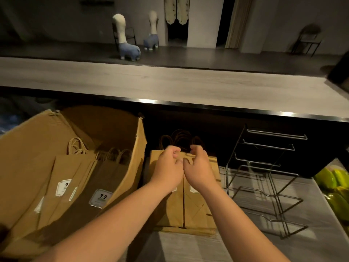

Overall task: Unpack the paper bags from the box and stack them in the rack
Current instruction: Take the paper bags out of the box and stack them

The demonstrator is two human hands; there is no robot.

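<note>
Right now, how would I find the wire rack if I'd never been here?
Start at the long pale wooden counter and look down below its near edge. Right of the big open brown cardboard box and the flat stack of brown paper bags stands the thin black wire rack. It alone is see-through metal with stepped bars, and its bars are bare.

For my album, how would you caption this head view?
Both hands over flat paper bags, between open box and empty wire rack.

Brown kraft paper bags (186,201) with white price stickers (101,197); tan cardboard box (28,148); black wire rack (264,176); pale wood-grain counter (170,82); blue-and-cream llama toys (125,42).
</note>
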